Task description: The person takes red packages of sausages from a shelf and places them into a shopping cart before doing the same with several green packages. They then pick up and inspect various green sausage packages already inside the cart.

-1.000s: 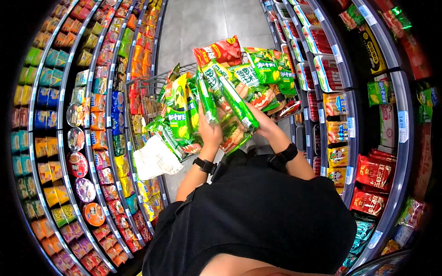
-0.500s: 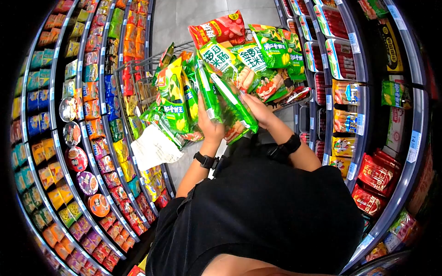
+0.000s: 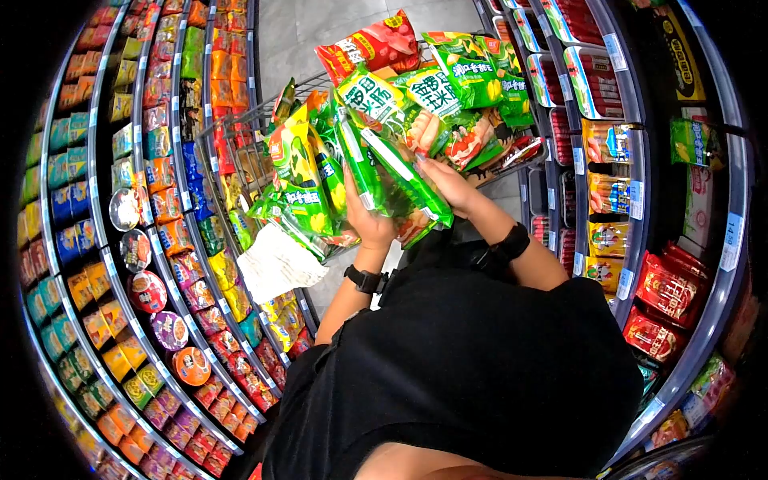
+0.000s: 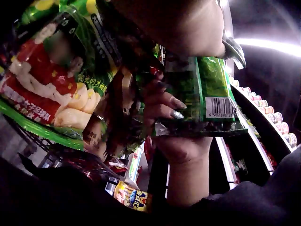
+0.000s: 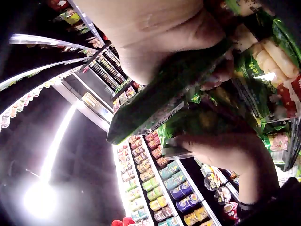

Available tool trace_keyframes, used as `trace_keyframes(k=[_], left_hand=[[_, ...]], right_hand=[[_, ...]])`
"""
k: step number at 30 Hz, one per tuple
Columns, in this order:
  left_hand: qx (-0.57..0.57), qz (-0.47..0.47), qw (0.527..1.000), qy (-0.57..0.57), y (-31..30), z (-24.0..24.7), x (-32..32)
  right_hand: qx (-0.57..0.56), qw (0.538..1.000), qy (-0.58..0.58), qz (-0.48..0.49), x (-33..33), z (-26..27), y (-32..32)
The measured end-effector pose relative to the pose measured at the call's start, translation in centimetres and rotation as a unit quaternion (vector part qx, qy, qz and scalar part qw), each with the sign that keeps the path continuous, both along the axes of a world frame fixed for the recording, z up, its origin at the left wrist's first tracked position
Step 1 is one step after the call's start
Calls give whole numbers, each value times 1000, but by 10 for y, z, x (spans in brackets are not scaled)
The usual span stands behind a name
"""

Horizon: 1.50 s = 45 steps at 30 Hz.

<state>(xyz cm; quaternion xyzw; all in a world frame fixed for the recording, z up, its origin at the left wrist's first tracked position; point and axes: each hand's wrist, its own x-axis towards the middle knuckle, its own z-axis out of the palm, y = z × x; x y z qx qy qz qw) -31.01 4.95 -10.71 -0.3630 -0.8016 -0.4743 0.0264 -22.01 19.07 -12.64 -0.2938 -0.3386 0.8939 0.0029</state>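
Note:
In the head view, my left hand (image 3: 370, 224) grips a green sausage pack (image 3: 362, 164) from its outer side. Beside it, my right hand (image 3: 458, 190) holds another green sausage pack (image 3: 410, 180); both packs stand edge-up and lean close together. The left wrist view shows the right hand's curled fingertips (image 4: 171, 110) against a pack with a barcode (image 4: 221, 107). In the right wrist view, a dark green pack (image 5: 150, 103) lies under my right palm. Below the hands is a wire shopping cart (image 3: 228, 132) heaped with similar packs, such as a yellow-green one (image 3: 296, 168).
A red bag (image 3: 372, 46) lies at the cart's far end, and a crumpled white paper (image 3: 276, 264) hangs at its near left corner. Shelves of colourful packets (image 3: 164, 192) line the left; sausage shelves (image 3: 608, 144) stand close on the right. Grey floor (image 3: 320, 24) extends ahead.
The head view has shifted, so the shelves and cart sit differently in it. Both hands keep their hold on the two green packs, which stay over the cart's near side.

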Motion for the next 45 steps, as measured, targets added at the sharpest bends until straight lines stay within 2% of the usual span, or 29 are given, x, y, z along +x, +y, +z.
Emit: trace_keyframes(k=[3,9,12,21,23,35,36,38,41,43,44,45], left_hand=[[-3,25,999,-23,-1,-6,1],[4,22,999,34,2,-5,0],[1,4,1000,-8,1,1,2],[19,15,1000,-19,1,-3,1],[13,16,1000,7,2,-3,1],[-11,0,999,46,-1,-12,-4],[-11,3,999,43,-1,-12,-3],[-9,8,999,32,-1,-11,-2],[-9,2,1000,-9,4,1,3],[-2,-17,997,-72,8,15,9],[-2,-13,999,-51,7,12,10],[-2,-9,999,-31,6,7,8]], right_hand=[[4,1000,-6,-13,-1,0,-2],[-12,1000,0,-18,-2,0,-1],[-1,1000,0,-15,-2,0,-1],[-13,1000,-2,1,-2,4,4],[-19,1000,-14,-2,-1,5,5],[-85,994,12,61,3,10,24],[-178,975,79,103,7,-28,28],[-410,887,186,104,14,-26,32],[-576,775,229,125,17,-14,38],[-562,783,242,111,20,-10,39],[-522,816,232,90,25,-7,41],[-506,827,232,81,26,-5,40]])
